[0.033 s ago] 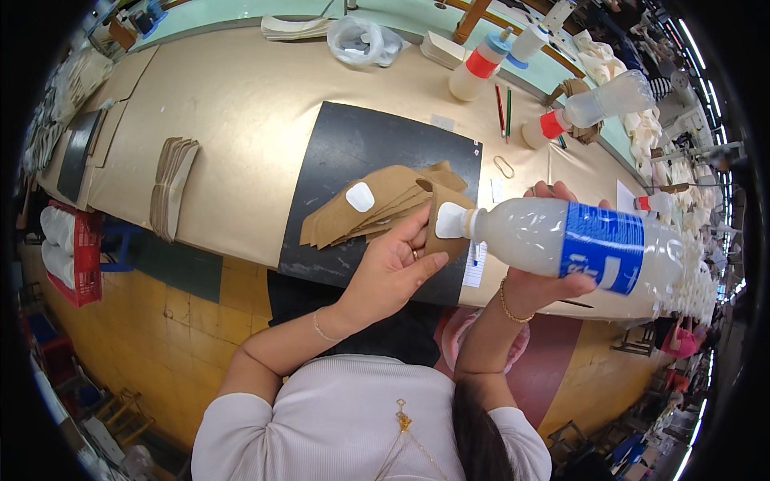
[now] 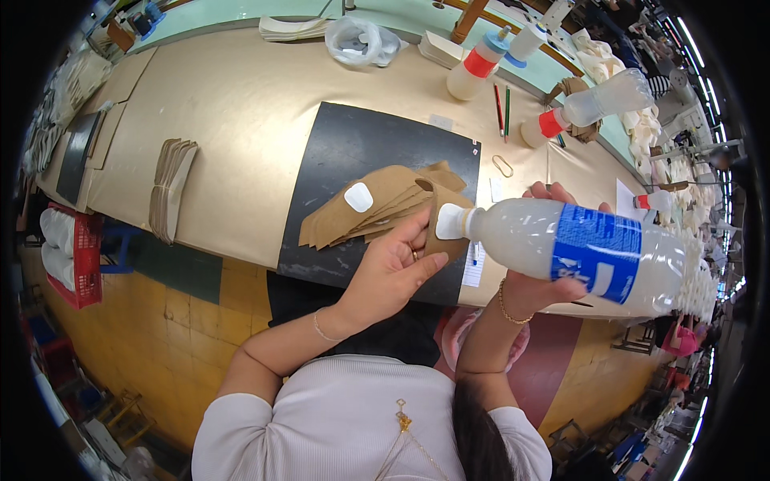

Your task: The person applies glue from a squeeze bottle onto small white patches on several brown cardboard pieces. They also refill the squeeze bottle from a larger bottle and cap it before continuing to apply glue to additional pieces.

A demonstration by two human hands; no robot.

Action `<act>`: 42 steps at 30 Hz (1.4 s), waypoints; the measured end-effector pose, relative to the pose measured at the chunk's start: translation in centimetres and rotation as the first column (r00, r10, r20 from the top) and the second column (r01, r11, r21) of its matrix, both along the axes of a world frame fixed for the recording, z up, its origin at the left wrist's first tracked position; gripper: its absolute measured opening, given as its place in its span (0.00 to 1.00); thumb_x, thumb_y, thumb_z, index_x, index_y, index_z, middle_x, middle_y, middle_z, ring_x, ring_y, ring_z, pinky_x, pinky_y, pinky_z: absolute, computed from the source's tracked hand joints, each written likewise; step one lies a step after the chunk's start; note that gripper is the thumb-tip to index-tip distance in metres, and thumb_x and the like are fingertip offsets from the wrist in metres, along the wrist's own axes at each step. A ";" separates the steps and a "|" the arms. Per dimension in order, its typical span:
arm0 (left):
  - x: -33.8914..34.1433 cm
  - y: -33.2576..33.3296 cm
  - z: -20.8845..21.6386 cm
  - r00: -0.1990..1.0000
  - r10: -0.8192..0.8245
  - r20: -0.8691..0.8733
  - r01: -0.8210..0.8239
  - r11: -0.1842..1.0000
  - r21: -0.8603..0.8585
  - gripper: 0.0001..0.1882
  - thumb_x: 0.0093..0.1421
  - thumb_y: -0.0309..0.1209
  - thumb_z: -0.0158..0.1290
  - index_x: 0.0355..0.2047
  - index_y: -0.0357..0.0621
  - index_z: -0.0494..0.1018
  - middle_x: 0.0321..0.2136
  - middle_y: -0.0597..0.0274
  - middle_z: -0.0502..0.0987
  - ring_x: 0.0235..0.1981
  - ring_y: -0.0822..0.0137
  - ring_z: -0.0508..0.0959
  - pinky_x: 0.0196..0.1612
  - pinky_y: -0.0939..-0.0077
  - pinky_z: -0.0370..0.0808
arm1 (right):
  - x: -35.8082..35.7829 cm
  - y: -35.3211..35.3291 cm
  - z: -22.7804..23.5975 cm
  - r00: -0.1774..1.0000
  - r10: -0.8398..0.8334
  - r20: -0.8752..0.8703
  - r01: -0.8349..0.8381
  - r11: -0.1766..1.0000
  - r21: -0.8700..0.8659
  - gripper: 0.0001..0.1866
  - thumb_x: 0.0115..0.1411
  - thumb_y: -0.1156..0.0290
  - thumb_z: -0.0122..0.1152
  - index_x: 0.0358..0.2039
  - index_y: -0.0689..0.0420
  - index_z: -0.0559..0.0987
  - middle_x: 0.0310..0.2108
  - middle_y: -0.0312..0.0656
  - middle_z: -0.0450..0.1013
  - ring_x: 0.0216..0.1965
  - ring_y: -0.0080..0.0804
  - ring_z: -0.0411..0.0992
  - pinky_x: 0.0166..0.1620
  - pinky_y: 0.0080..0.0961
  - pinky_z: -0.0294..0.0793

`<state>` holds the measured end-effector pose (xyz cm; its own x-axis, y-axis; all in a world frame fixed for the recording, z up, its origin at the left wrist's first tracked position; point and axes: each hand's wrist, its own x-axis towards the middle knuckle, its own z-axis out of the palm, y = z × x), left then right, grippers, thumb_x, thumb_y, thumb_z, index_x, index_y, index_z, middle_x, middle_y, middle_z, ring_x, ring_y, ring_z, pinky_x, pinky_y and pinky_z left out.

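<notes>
My left hand (image 2: 393, 268) pinches a curved brown piece (image 2: 439, 247), fabric or leather, that has a white patch on it. My right hand (image 2: 533, 293) is wrapped round a clear plastic bottle (image 2: 597, 252) with a blue label and whitish liquid inside. The bottle lies nearly level, its mouth pointing left and touching or almost touching the white patch (image 2: 454, 218). Below and left of it, a fanned stack of brown pieces (image 2: 377, 204) rests on a black mat (image 2: 333, 144); the top piece bears a white patch (image 2: 358, 197).
A bundle of brown pieces (image 2: 171, 191) lies at the table's left. Toward the back are a plastic bag (image 2: 361, 44), a glue bottle (image 2: 473, 72) with a red band, another tilted bottle (image 2: 609, 98) and pencils (image 2: 499, 110). A red crate (image 2: 84, 264) stands left of the table.
The bottle has shifted slightly left, and its label has turned a little in my right hand. My left hand and the brown piece stay nearly still.
</notes>
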<state>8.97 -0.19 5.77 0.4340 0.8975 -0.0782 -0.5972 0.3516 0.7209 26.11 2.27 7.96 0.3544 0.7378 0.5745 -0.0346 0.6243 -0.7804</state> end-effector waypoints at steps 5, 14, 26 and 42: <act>-0.3 0.2 0.5 0.996 -0.041 -0.077 0.040 0.999 -0.016 0.34 0.64 0.15 0.45 0.68 0.33 0.46 0.59 0.52 0.66 0.58 0.68 0.68 0.59 0.74 0.67 | 2.5 -0.7 0.0 0.974 0.197 0.113 -0.193 0.980 -0.049 0.59 0.41 0.36 0.72 0.64 0.54 0.53 0.52 0.65 0.69 0.51 0.58 0.72 0.55 0.52 0.72; -0.1 1.0 -0.2 0.999 -0.029 -0.039 0.029 1.000 -0.002 0.33 0.64 0.16 0.45 0.67 0.31 0.47 0.60 0.51 0.65 0.58 0.68 0.69 0.59 0.74 0.67 | 0.7 0.7 0.4 0.977 0.182 0.111 -0.189 0.981 0.055 0.59 0.38 0.42 0.77 0.64 0.53 0.55 0.50 0.64 0.71 0.50 0.55 0.74 0.52 0.46 0.75; -0.1 1.3 0.2 0.999 0.002 -0.048 -0.002 1.000 0.010 0.31 0.63 0.15 0.44 0.66 0.31 0.50 0.59 0.51 0.67 0.56 0.70 0.70 0.56 0.77 0.69 | 1.5 1.3 0.8 0.939 0.314 0.140 -0.324 0.944 0.056 0.55 0.39 0.48 0.79 0.64 0.47 0.57 0.53 0.61 0.69 0.53 0.55 0.72 0.53 0.47 0.74; -0.6 1.7 0.3 0.999 0.045 0.006 -0.045 0.999 0.026 0.33 0.63 0.17 0.48 0.66 0.33 0.49 0.56 0.53 0.68 0.55 0.70 0.71 0.55 0.78 0.71 | -0.1 2.2 1.8 0.905 0.311 0.291 -0.349 0.933 0.088 0.48 0.44 0.54 0.78 0.62 0.49 0.62 0.56 0.57 0.68 0.56 0.45 0.70 0.54 0.40 0.74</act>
<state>8.38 1.52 6.03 0.3931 0.9180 -0.0525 -0.6158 0.3053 0.7263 26.04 4.47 9.71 -0.0776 0.6944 0.7154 -0.0589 0.7131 -0.6985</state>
